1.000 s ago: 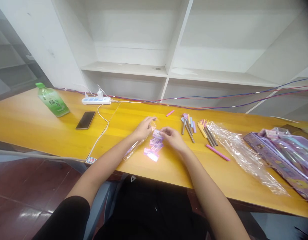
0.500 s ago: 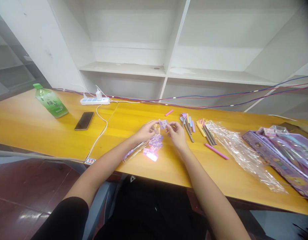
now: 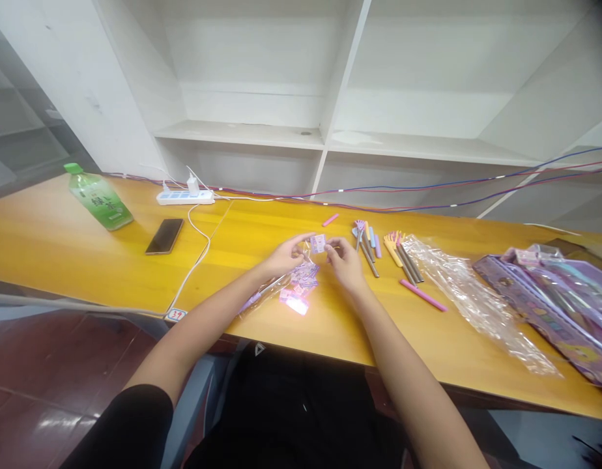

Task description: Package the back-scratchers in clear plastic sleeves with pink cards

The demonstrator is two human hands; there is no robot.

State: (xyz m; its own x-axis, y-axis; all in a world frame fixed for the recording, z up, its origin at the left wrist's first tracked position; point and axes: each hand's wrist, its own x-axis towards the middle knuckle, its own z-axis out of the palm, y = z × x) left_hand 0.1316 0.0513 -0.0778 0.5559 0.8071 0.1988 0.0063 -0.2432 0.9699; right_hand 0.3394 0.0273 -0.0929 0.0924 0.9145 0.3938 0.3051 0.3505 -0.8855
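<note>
Between my hands a small purple printed card [image 3: 317, 244] is held up, its right edge pinched by the fingers of my right hand [image 3: 347, 262]. My left hand [image 3: 284, 257] is closed on the top of a clear plastic sleeve [image 3: 268, 294], which slants down toward the table's front edge with something purple inside. The left fingertips come close to the card's left edge; whether they touch it I cannot tell. Below the hands lies a loose pile of similar purple and pink cards [image 3: 305, 276], one of them glaring with light.
Right of my hands lie several metal-handled scratchers [image 3: 403, 257], pastel tubes [image 3: 371, 238], a pink tube [image 3: 423, 296], a crumpled clear bag [image 3: 481, 306] and purple packages [image 3: 550, 306]. At left are a phone [image 3: 165, 236], power strip [image 3: 186, 197] and green bottle [image 3: 100, 200].
The card has turned slightly to a more upright, face-on angle between my hands. Both hands stay in nearly the same place.
</note>
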